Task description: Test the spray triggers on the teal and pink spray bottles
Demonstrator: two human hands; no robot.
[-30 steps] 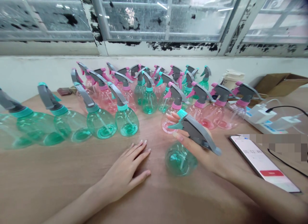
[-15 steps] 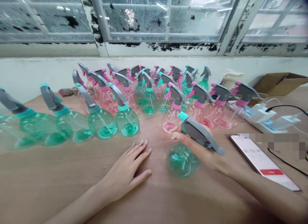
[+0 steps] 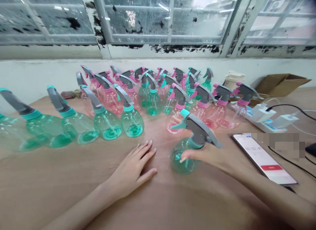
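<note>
A teal spray bottle [image 3: 181,154] with a grey trigger head stands on the wooden table [image 3: 74,184] in front of me. My right hand [image 3: 207,156] is wrapped round its body just below the neck, fingertips on the front of the bottle. My left hand [image 3: 132,170] lies flat on the table a little to the left of that bottle, fingers stretched out and holding nothing. Behind them stand several teal spray bottles [image 3: 130,119] and several pink spray bottles [image 3: 204,106] in rows.
A phone [image 3: 264,157] with a lit screen lies to the right of my right hand. Behind it are a white power strip [image 3: 261,116] with black cables, a paper cup [image 3: 233,79] and a cardboard box [image 3: 278,85]. A wall with windows runs along the far edge.
My right hand has slid down from the trigger head to the body of the teal bottle, and the bottle now stands more upright. My left hand has stayed flat.
</note>
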